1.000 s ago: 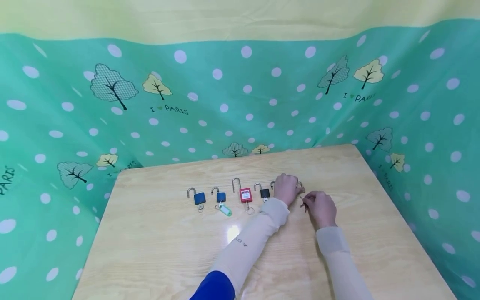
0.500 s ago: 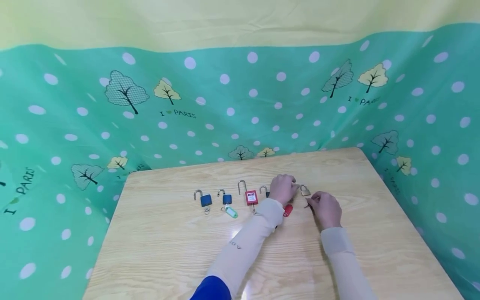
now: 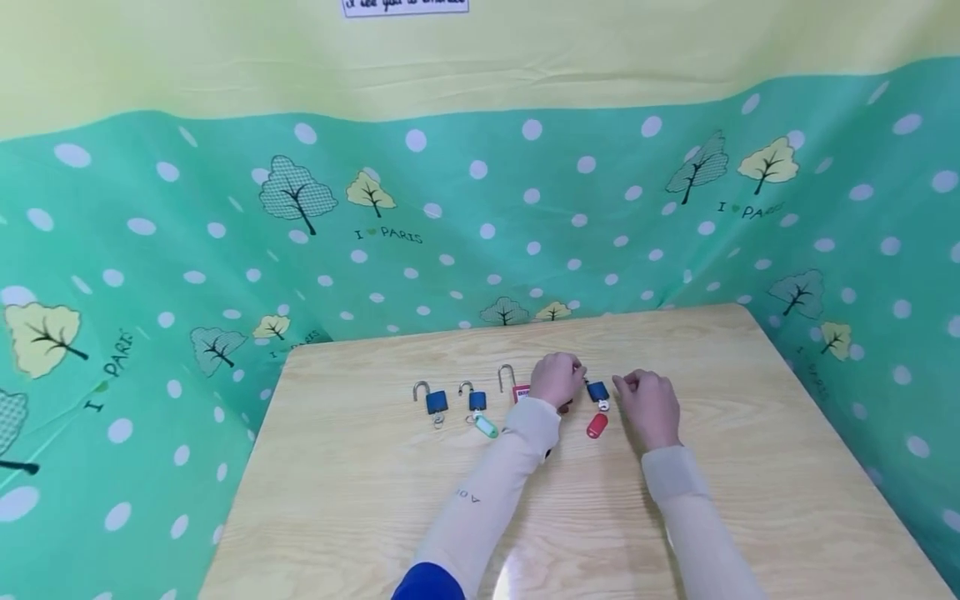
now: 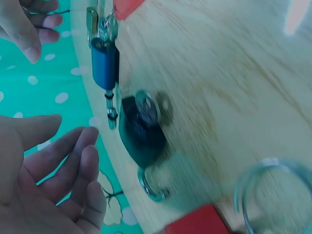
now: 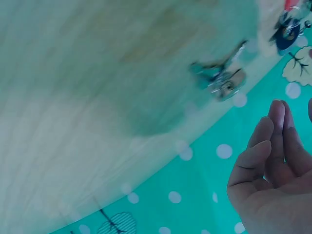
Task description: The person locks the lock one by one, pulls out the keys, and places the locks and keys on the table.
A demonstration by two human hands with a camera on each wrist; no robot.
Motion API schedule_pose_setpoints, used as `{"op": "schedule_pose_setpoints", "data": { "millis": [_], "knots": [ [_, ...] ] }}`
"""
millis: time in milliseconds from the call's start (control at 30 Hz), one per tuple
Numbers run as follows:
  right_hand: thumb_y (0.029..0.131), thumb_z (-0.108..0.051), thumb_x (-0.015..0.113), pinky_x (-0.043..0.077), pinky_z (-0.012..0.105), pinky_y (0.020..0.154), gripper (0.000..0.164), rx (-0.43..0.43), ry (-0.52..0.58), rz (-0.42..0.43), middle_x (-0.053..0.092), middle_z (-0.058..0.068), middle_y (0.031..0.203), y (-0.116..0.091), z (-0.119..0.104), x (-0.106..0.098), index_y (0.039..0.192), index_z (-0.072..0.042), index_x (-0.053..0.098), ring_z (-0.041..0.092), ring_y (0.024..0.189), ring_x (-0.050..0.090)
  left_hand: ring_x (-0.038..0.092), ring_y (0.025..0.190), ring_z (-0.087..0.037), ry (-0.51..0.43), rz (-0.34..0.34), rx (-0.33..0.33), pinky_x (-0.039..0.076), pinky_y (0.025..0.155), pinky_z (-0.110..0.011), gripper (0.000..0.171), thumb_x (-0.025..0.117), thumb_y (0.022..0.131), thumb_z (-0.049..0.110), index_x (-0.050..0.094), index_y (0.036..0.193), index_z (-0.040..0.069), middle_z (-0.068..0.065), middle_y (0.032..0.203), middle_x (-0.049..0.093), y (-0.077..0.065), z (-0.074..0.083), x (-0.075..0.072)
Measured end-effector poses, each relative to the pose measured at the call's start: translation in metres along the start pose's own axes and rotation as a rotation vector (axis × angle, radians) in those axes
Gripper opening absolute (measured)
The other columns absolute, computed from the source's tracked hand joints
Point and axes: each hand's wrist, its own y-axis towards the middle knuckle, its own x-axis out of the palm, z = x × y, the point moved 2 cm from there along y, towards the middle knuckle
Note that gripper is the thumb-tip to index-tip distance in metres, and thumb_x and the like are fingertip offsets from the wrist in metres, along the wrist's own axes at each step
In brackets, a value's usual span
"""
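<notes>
My left hand (image 3: 557, 381) hovers over the black padlock (image 4: 141, 131), which it mostly hides in the head view. Its fingers are loosely bent around nothing in the left wrist view, beside that lock's opened shackle. Between my hands lies a blue padlock (image 3: 597, 391) with a key and a red tag (image 3: 597, 426). My right hand (image 3: 651, 407) is just right of it, fingers relaxed and holding nothing. A small padlock with keys (image 5: 224, 80) lies near the right hand in the right wrist view; the hand hides it from the head camera.
Left of my left hand, a red padlock (image 3: 521, 392) is partly covered by it. Farther left lie a blue padlock with a green tag (image 3: 486, 427) and another blue padlock (image 3: 436, 402), shackles opened. A green patterned curtain (image 3: 450, 192) surrounds the wooden table (image 3: 360, 500).
My left hand has moved left, from beside the small padlock to over the black one, uncovering the blue padlock and red tag. The right hand has come off the keys. The head view has shifted.
</notes>
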Motion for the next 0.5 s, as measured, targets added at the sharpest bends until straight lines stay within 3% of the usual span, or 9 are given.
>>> {"op": "schedule_pose_setpoints", "data": {
  "millis": [233, 367, 500],
  "knots": [
    [0.091, -0.029, 0.065, 0.05, 0.047, 0.068, 0.042, 0.012, -0.028, -0.11, 0.062, 0.021, 0.088, 0.005, -0.009, 0.008, 0.106, 0.01, 0.064, 0.034, 0.081, 0.058, 0.058, 0.07, -0.009, -0.032, -0.076, 0.018, 0.051, 0.076, -0.027, 0.03, 0.047, 0.102, 0.027, 0.072, 0.091, 0.014, 0.004, 0.075, 0.064, -0.003, -0.002, -0.001],
    [0.088, -0.029, 0.069, 0.05, 0.049, 0.067, 0.045, -0.005, -0.091, -0.159, 0.059, 0.023, 0.091, 0.002, -0.012, 0.017, 0.108, 0.011, 0.063, 0.036, 0.081, 0.058, 0.059, 0.081, -0.011, 0.053, -0.077, 0.048, 0.05, 0.08, -0.026, 0.026, 0.051, 0.1, 0.029, 0.073, 0.098, 0.016, 0.003, 0.088, 0.066, -0.007, -0.002, 0.001],
    [0.086, -0.026, 0.072, 0.047, 0.044, 0.057, 0.037, -0.006, -0.146, -0.179, 0.057, 0.021, 0.086, 0.001, -0.017, 0.025, 0.097, 0.008, 0.065, 0.032, 0.07, 0.057, 0.055, 0.089, -0.012, 0.159, -0.07, 0.054, 0.046, 0.083, -0.025, 0.026, 0.054, 0.098, 0.034, 0.073, 0.104, 0.019, 0.003, 0.096, 0.063, -0.009, -0.003, 0.002]
  ]
}}
